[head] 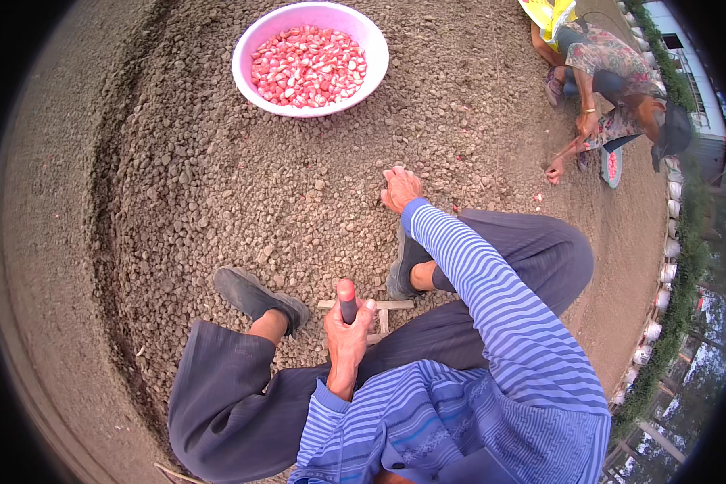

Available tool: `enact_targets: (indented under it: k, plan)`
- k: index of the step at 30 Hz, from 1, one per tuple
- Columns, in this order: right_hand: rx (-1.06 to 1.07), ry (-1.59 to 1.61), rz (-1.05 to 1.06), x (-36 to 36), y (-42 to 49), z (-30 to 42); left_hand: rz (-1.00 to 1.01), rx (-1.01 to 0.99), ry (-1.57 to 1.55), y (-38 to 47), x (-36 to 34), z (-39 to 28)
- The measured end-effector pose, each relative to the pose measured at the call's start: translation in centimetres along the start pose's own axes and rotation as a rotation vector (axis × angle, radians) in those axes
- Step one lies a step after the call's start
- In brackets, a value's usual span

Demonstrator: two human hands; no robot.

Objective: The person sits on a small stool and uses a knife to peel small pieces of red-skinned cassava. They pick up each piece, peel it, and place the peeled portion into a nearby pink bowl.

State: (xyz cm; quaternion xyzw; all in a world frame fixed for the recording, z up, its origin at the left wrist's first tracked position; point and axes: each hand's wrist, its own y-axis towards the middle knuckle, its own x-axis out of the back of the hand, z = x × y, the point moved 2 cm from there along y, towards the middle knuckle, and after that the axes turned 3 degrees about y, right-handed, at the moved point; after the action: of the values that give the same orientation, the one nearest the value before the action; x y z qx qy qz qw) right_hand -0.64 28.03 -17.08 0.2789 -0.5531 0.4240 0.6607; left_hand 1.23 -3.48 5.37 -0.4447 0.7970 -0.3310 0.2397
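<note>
My left hand (346,339) is wrapped around a dark cylindrical handle with a rounded red end (347,301), held upright in front of my lap. The handle's other end is hidden behind the hand and leg. My right hand (402,189) reaches forward to the crumbly soil (314,212), fingers bent down at the surface; whether they pinch anything cannot be made out. Beyond both hands, a pink plastic basin (372,72) rests on the soil. It holds many red-and-white seed pieces (308,66) that look like coated garlic cloves.
Between my shoes (260,296) lies part of a wooden frame (383,320). A thin string (497,78) runs along the soil. At the right a person (617,72) crouches, one hand near the ground, by a smaller basin (618,169). White containers (668,272) line the far edge.
</note>
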Motion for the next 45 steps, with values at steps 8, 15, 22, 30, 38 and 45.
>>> enact_targets:
  k: [8, 15, 22, 30, 38, 45]
  plan:
    - [0.447, 0.103, 0.725, -1.4, -8.1, 13.1, -0.151, -0.162, -0.196, -3.5, 2.7, -1.9]
    - [0.134, 0.144, 1.952, 3.6, -15.0, 15.6, -0.337, -0.574, -0.294, -6.5, 5.8, -3.7]
    - [0.055, 0.416, 1.870, 2.8, -21.9, 17.7, -0.443, -0.390, -0.289, -3.6, 4.6, -1.3]
    - [0.048, 0.799, 1.645, 3.4, -20.6, 20.6, -0.417, -0.229, -0.088, 0.0, 3.6, -1.2]
    - [0.018, 1.013, 1.749, 4.8, -23.8, 22.4, -0.474, -0.180, -0.223, -0.4, 4.2, -2.1]
    - [0.083, 1.030, 1.844, 2.4, -34.9, 24.0, -0.421, -0.098, -0.104, -1.8, 5.4, -1.4]
